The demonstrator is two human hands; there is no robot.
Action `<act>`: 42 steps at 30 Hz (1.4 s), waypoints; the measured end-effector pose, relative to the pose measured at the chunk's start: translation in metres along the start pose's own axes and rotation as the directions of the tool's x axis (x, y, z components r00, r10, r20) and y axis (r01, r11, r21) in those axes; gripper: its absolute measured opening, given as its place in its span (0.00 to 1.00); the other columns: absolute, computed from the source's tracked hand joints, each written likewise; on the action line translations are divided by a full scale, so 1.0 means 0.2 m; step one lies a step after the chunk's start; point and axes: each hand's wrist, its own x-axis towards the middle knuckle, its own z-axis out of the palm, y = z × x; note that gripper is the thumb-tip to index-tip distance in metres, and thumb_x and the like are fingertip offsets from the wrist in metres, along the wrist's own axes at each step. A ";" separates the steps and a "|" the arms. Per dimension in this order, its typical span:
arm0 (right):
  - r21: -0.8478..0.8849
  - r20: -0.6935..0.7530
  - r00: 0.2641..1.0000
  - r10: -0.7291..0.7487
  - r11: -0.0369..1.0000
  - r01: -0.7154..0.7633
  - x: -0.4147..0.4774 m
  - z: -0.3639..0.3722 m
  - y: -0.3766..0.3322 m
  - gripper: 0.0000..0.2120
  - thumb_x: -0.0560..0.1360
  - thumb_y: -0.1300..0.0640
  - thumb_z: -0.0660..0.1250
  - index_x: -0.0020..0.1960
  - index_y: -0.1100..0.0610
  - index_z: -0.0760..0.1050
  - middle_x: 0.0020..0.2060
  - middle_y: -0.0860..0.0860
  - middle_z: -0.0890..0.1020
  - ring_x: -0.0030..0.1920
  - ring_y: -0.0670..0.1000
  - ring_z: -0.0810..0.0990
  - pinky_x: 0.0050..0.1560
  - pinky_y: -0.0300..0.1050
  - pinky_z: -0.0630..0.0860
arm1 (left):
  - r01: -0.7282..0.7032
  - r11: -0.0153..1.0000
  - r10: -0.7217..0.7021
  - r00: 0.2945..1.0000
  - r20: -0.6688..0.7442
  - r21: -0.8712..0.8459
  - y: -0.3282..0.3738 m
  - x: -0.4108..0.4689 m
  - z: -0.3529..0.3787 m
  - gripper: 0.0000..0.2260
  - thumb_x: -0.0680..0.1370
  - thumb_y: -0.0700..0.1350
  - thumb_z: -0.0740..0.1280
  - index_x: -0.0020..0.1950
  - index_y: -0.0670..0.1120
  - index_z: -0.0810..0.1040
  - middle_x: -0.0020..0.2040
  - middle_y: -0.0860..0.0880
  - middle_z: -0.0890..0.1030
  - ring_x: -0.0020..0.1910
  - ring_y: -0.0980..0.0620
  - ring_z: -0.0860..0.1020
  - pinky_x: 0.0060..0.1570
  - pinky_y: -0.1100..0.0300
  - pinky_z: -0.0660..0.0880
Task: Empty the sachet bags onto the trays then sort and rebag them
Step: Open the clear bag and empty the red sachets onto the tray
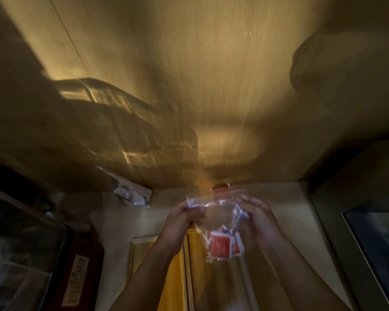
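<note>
Both hands hold up a clear zip bag [220, 216] over the table. My left hand [184, 223] grips its left top corner and my right hand [256, 218] grips its right side near the top. Several red sachets [222, 244] sit bunched at the bottom of the bag. Below the bag lie two yellow wooden trays [177, 272], side by side and partly hidden by my arms. A second clear bag with white sachets [130, 194] leans against the wall at the back left. The frame is dim and blurred.
A wood-grain wall [189, 86] rises behind the table. At the left are a dark red tray [76, 265] with a label and a clear plastic container [14, 243]. A dark metal-framed panel [377, 243] stands at the right edge.
</note>
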 end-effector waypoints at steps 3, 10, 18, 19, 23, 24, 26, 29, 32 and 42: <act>-0.100 0.106 0.994 -0.028 0.994 0.039 -0.05 0.00 -0.02 0.04 0.71 0.61 0.67 0.41 0.63 0.77 0.32 0.54 0.83 0.33 0.52 0.79 0.35 0.43 0.76 | -0.057 0.994 0.047 0.992 0.113 0.090 0.08 -0.11 -0.02 0.02 0.73 0.36 0.68 0.42 0.42 0.78 0.36 0.45 0.80 0.31 0.51 0.78 0.29 0.61 0.76; -0.271 0.296 0.955 -0.007 0.958 0.091 -0.16 0.10 -0.06 0.07 0.70 0.62 0.68 0.33 0.57 0.76 0.29 0.55 0.79 0.29 0.51 0.76 0.33 0.43 0.72 | 0.077 0.981 -0.146 0.900 0.412 0.178 0.14 -0.32 0.03 0.08 0.77 0.38 0.62 0.41 0.43 0.79 0.35 0.44 0.82 0.29 0.52 0.80 0.28 0.60 0.79; -0.497 0.211 0.958 -0.196 0.822 0.277 -0.28 0.17 -0.02 0.04 0.71 0.63 0.69 0.43 0.55 0.76 0.40 0.49 0.78 0.41 0.44 0.75 0.39 0.26 0.71 | 0.137 0.989 -0.116 0.960 0.254 -0.063 0.04 -0.44 0.09 0.07 0.75 0.39 0.66 0.39 0.41 0.81 0.34 0.45 0.82 0.31 0.52 0.80 0.32 0.60 0.80; -0.516 0.186 0.952 -0.242 0.801 0.305 -0.30 0.17 -0.01 0.05 0.71 0.62 0.69 0.45 0.54 0.76 0.41 0.48 0.78 0.42 0.44 0.75 0.39 0.26 0.70 | 0.119 0.990 -0.102 0.973 0.205 -0.073 0.04 -0.46 0.09 0.08 0.75 0.39 0.67 0.36 0.42 0.81 0.33 0.45 0.82 0.30 0.52 0.79 0.31 0.61 0.79; -0.508 0.242 0.932 -0.271 0.783 0.360 -0.41 0.19 0.00 0.03 0.71 0.60 0.69 0.42 0.54 0.77 0.37 0.48 0.79 0.40 0.44 0.76 0.42 0.34 0.72 | -0.003 1.000 0.003 0.999 0.032 0.010 0.05 -0.52 0.12 0.09 0.73 0.38 0.69 0.33 0.44 0.78 0.26 0.53 0.80 0.26 0.59 0.77 0.27 0.67 0.73; -0.498 0.276 0.928 -0.250 0.789 0.360 -0.43 0.20 0.00 0.03 0.71 0.60 0.69 0.40 0.53 0.77 0.35 0.48 0.79 0.38 0.44 0.77 0.41 0.35 0.72 | -0.043 0.998 0.042 0.999 0.008 0.046 0.05 -0.53 0.12 0.08 0.72 0.38 0.70 0.33 0.45 0.78 0.25 0.53 0.79 0.26 0.60 0.76 0.27 0.68 0.72; -0.501 0.316 0.923 -0.222 0.787 0.361 -0.47 0.21 0.01 0.04 0.71 0.59 0.70 0.38 0.55 0.76 0.31 0.48 0.79 0.34 0.45 0.77 0.38 0.38 0.73 | -0.117 0.988 0.118 0.993 -0.009 0.100 0.04 -0.55 0.13 0.08 0.72 0.37 0.70 0.33 0.45 0.78 0.25 0.53 0.79 0.25 0.61 0.76 0.27 0.69 0.70; -0.573 0.330 0.927 -0.179 0.742 0.347 -0.52 0.21 0.02 0.08 0.70 0.55 0.71 0.39 0.59 0.76 0.28 0.49 0.78 0.29 0.43 0.77 0.32 0.36 0.72 | -0.193 0.976 0.193 0.981 0.009 0.096 0.03 -0.58 0.15 0.10 0.72 0.33 0.68 0.32 0.44 0.76 0.25 0.52 0.78 0.24 0.60 0.75 0.27 0.71 0.70; -0.619 0.329 0.934 -0.141 0.714 0.326 -0.55 0.20 0.02 0.07 0.70 0.56 0.70 0.35 0.56 0.76 0.26 0.47 0.78 0.28 0.42 0.76 0.32 0.37 0.72 | -0.231 0.967 0.225 0.972 0.061 0.104 0.00 -0.59 0.15 0.14 0.71 0.31 0.68 0.29 0.46 0.75 0.26 0.51 0.78 0.27 0.57 0.77 0.31 0.67 0.74; -0.659 0.344 0.936 -0.077 0.690 0.299 -0.63 0.14 -0.01 0.04 0.72 0.61 0.68 0.38 0.56 0.79 0.34 0.54 0.81 0.32 0.47 0.80 0.35 0.41 0.75 | -0.077 0.997 0.076 0.990 0.115 0.005 -0.03 -0.63 0.12 0.06 0.75 0.37 0.66 0.38 0.40 0.75 0.33 0.48 0.82 0.33 0.54 0.82 0.35 0.61 0.79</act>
